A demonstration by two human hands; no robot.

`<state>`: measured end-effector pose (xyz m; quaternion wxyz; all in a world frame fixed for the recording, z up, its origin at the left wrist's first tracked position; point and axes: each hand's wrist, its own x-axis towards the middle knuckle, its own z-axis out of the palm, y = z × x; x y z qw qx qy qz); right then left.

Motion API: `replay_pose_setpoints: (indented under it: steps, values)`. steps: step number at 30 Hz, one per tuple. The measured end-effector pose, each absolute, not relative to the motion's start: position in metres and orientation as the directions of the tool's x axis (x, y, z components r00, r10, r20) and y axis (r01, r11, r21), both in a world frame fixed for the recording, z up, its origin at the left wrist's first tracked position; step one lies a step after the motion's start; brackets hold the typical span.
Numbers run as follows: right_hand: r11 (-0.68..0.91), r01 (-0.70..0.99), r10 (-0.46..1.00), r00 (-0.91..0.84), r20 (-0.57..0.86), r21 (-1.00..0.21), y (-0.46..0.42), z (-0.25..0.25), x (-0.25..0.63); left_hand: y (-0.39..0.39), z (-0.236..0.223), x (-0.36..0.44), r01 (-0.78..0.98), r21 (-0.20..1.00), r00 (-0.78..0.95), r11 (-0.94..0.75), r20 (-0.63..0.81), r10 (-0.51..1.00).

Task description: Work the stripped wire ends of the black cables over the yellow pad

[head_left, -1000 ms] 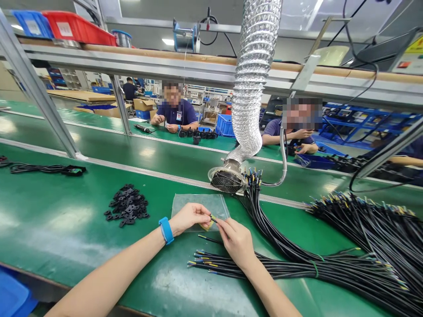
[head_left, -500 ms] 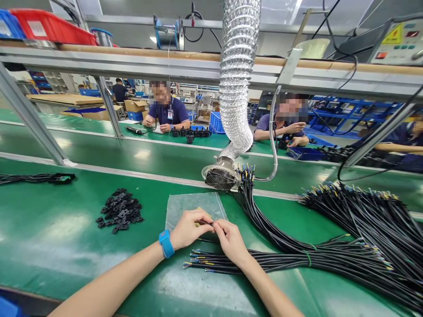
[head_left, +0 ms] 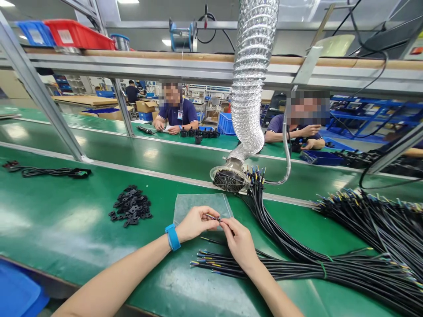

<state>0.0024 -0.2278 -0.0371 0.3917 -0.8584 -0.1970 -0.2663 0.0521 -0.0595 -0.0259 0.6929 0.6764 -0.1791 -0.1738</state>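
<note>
Over the clear plastic bag [head_left: 188, 204], my left hand [head_left: 194, 225], with a blue band at the wrist, pinches a thin dark piece [head_left: 212, 216] whose exact kind is too small to tell. My right hand [head_left: 240, 242] is closed too, its thumb and fingertips pressed on the right end of that same piece. The fingertips of both hands nearly meet. Below and beside my right hand lies a bundle of black cables [head_left: 284, 269], with stripped coloured wire ends pointing left. A heap of small black plastic parts [head_left: 132, 204] sits left of the bag.
A fan [head_left: 229, 179] on a silver duct [head_left: 249, 88] hangs just beyond my hands. More black cables [head_left: 373, 224] pile up at right. A coiled cable [head_left: 49, 171] lies at far left. Two people [head_left: 180, 110] work across the bench; a shelf [head_left: 148, 66] spans above.
The view has shifted left, so the scene sits farther right. Both hands stay together at the thin dark piece, which shows more plainly between the fingers now.
</note>
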Motion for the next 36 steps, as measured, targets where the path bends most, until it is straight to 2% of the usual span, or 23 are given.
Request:
replay_pose_setpoints:
  steps: [3,7,9,12,17,20,24,28,33,36]
  values:
    - [-0.572,0.505,0.127,0.833,0.539,-0.646,-0.228,-0.037,0.002,-0.058,-0.023,0.052,-0.079,0.996,0.85,0.046,0.091,-0.519]
    - [-0.399,0.351,0.193,0.935,0.296,-0.847,-0.231,-0.034,0.004,-0.056,-0.019,0.052,-0.294,0.955,0.797,0.045,0.271,-0.54]
    - [-0.335,0.302,0.241,0.943,0.228,-0.893,-0.232,-0.032,0.005,-0.056,-0.02,0.052,-0.341,0.939,0.78,0.043,0.308,-0.545]
    - [-0.365,0.337,0.224,0.937,0.269,-0.868,-0.234,-0.031,0.007,-0.055,-0.022,0.054,-0.342,0.939,0.784,0.038,0.307,-0.539]
    - [-0.452,0.374,0.127,0.926,0.356,-0.81,-0.236,-0.034,0.008,-0.053,-0.027,0.06,-0.242,0.969,0.839,0.046,0.233,-0.491]
    - [-0.473,0.409,0.12,0.908,0.402,-0.78,-0.235,-0.036,0.007,-0.054,-0.031,0.061,-0.136,0.988,0.863,0.075,0.155,-0.48]
    - [-0.55,0.487,0.145,0.856,0.496,-0.679,-0.234,-0.035,0.004,-0.056,-0.032,0.059,-0.046,0.995,0.866,0.084,0.081,-0.493]
    - [-0.593,0.494,0.182,0.852,0.492,-0.636,-0.233,-0.032,0.003,-0.054,-0.026,0.055,-0.159,0.987,0.852,0.011,0.143,-0.505]
    - [-0.532,0.454,0.241,0.891,0.386,-0.715,-0.233,-0.032,0.004,-0.051,-0.018,0.052,-0.411,0.908,0.787,-0.079,0.31,-0.533]
    - [-0.531,0.433,0.232,0.901,0.366,-0.728,-0.234,-0.032,0.006,-0.051,-0.017,0.052,-0.472,0.873,0.776,-0.121,0.347,-0.527]
